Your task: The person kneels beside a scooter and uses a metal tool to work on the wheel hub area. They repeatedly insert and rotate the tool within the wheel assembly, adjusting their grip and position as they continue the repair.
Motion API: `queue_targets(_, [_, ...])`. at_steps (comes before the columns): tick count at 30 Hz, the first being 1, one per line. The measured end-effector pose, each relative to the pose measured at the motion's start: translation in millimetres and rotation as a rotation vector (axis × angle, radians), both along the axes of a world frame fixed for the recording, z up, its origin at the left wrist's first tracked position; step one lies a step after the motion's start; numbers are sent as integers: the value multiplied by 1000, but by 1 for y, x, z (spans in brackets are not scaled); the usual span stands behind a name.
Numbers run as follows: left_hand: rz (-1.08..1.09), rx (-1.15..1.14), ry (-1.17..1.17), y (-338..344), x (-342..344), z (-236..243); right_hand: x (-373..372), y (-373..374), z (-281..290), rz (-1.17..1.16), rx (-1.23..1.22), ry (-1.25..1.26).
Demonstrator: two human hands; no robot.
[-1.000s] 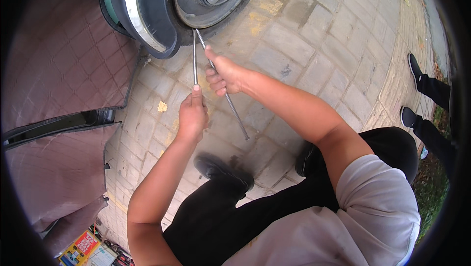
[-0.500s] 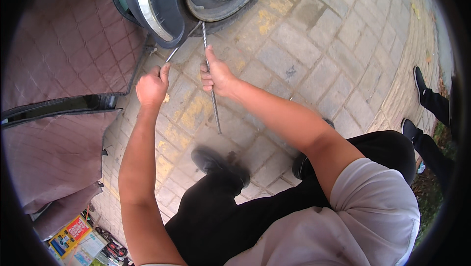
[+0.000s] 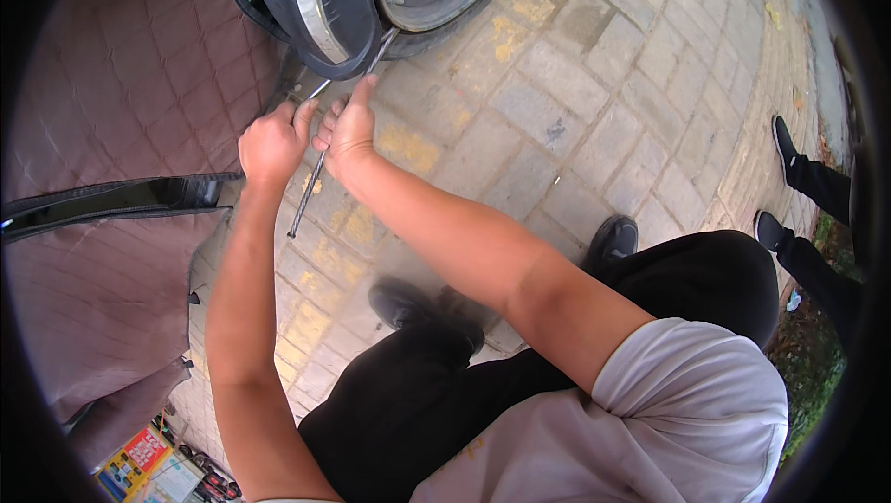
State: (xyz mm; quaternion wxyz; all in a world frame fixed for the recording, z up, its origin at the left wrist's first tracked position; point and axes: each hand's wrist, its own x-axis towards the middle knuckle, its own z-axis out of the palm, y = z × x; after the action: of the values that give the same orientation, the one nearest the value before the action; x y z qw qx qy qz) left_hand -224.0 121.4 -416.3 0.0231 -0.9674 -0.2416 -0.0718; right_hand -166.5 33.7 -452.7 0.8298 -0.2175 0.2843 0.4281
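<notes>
My right hand (image 3: 350, 127) is closed round the middle of a long, twisted-looking metal rod (image 3: 307, 189). The rod's far end meets the lower edge of a wheel (image 3: 408, 6) beside a dark mudguard (image 3: 348, 34); its near end sticks out below my hand over the paving. Just to the left, my left hand (image 3: 271, 148) is a fist round a thinner, smooth metal rod (image 3: 320, 89), thumb laid along it. That rod runs up toward the mudguard, where its far end is hidden. My two hands are nearly touching.
Brown quilted covers (image 3: 121, 85) hang at the left beside the vehicle. At the lower left lie a red and yellow package (image 3: 139, 457) and assorted small goods. Paving bricks (image 3: 529, 113) spread to the right, where another person's shoes (image 3: 785, 146) stand near the edge.
My right hand has moved left toward my left hand, swinging the twisted rod so its near end now points down-left. The wheel sits slightly further right and higher in the view.
</notes>
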Motion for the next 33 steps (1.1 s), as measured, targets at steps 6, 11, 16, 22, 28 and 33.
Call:
queue_targets(6, [6,-36,33,-1,-1,6,3,-4,10,17,53,66])
queue_targets(11, [2,-78,37,0,-1,9,10,-22,13,140,133,45])
queue_targets(16, [-5,-104,32,-5,-4,11,33,-81,0,491,-96,-114])
queue_targets(22, [23,-170,71,-10,-4,14,51,-102,-6,669,-199,-196])
queue_targets(28, [34,-176,93,-11,-6,17,73,-119,5,841,-217,-259])
queue_targets(33, [48,-177,116,-11,-4,19,89,-128,-3,951,-206,-265])
